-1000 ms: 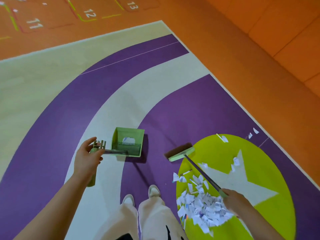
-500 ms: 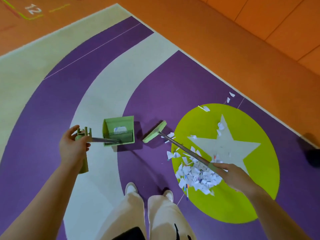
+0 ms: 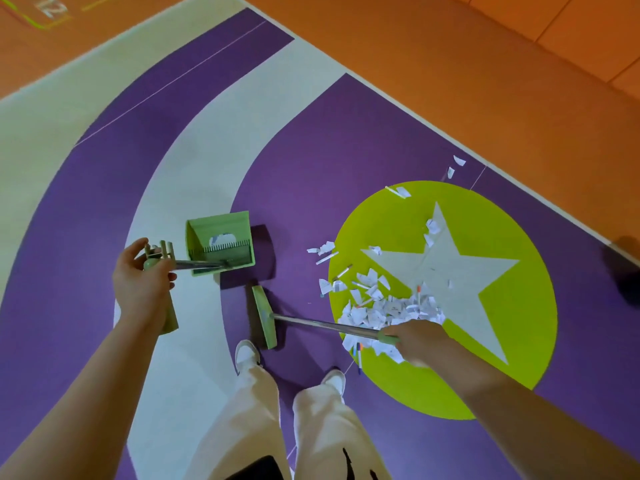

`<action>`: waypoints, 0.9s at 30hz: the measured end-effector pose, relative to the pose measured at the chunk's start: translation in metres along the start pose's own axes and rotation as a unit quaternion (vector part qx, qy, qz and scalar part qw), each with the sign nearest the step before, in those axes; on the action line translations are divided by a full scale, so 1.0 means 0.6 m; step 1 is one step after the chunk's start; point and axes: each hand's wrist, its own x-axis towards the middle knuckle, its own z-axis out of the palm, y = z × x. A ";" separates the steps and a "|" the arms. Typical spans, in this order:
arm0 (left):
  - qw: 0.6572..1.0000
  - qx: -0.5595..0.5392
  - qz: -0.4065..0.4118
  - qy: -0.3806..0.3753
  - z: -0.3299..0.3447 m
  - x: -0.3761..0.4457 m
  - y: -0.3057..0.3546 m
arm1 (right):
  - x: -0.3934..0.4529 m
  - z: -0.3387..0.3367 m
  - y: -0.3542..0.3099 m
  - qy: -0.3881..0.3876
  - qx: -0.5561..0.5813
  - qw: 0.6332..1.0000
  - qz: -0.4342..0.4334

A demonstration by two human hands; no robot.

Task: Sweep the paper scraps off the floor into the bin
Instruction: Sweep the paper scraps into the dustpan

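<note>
My left hand (image 3: 143, 282) grips the top of the long handle of a green dustpan (image 3: 221, 245), which hangs or rests over the purple floor with a few white scraps inside. My right hand (image 3: 414, 341) holds the metal handle of a green broom; the broom head (image 3: 264, 317) lies near my left shoe, left of the scraps. A heap of white paper scraps (image 3: 384, 310) sits on the lime-green circle just beyond my right hand. Loose scraps (image 3: 401, 192) lie further off at the circle's far edge.
My two feet in white shoes (image 3: 246, 353) stand on the purple floor close to the broom head. An orange floor strip (image 3: 450, 81) borders the mat on the far right. A dark object (image 3: 627, 268) sits at the right edge.
The broom head has swung from beside the dustpan back toward my feet, turning roughly a quarter turn. A few scraps now lie spread on the purple floor left of the circle.
</note>
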 end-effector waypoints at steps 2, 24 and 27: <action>1.000 -0.005 -0.006 0.010 0.014 -0.035 -0.011 | -0.007 0.027 0.035 0.002 -0.025 1.000 0.005; 0.999 -0.007 -0.024 -0.030 0.153 -0.152 0.038 | -0.135 0.071 0.327 0.110 0.021 0.977 0.180; 0.999 -0.011 -0.024 -0.029 0.170 -0.145 0.055 | -0.148 0.058 0.330 0.134 0.058 0.975 0.168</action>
